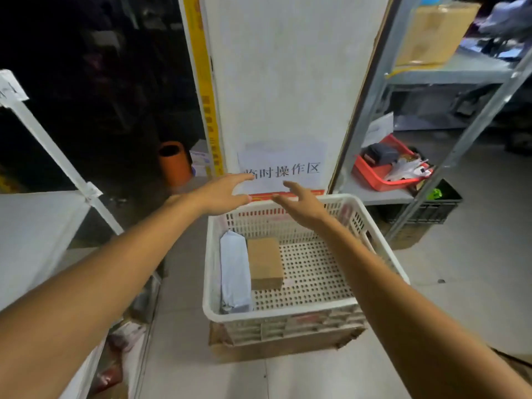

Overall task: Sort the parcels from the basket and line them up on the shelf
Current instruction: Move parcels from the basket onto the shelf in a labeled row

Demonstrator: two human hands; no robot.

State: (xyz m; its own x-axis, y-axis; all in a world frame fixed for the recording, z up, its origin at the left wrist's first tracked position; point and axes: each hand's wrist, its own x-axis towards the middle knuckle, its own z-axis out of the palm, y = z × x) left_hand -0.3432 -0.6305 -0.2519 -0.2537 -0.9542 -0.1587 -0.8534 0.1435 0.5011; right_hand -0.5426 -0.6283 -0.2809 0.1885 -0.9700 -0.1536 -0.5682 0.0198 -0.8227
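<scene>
Parcels: we see two, a grey mailer bag (234, 272) and a small cardboard box (264, 262), lying touching side by side, the bag on the box's 9 o'clock side.
Where they lie: on the perforated floor of the white basket (302, 310), against its 9 o'clock wall; the 3 o'clock half of the floor is bare.
Basket: just below the middle of our view, resting on a brown carton (273, 351) on the floor.
Left hand (221, 194): empty, fingers straight and spread wide, above the basket's 11 o'clock corner.
Right hand (302, 203): empty too, fingers loosely spread, above the far rim at 12 o'clock, near the left hand but apart from it.
Contact: neither hand touches a parcel; whether the right one brushes the rim we cannot tell.
Beyond the basket, 12 o'clock: a white pillar (288, 82) with a paper sign (283, 168) on it.
At 2 o'clock: a metal shelf (449, 74) carrying a large carton (431, 33); on its lower level, a red tray (383, 180) of small items, and under that a black crate (431, 211).
At 10 o'clock: an orange tube (172, 162) upright on the floor.
At 9 o'clock: a white shelf (34, 231).
</scene>
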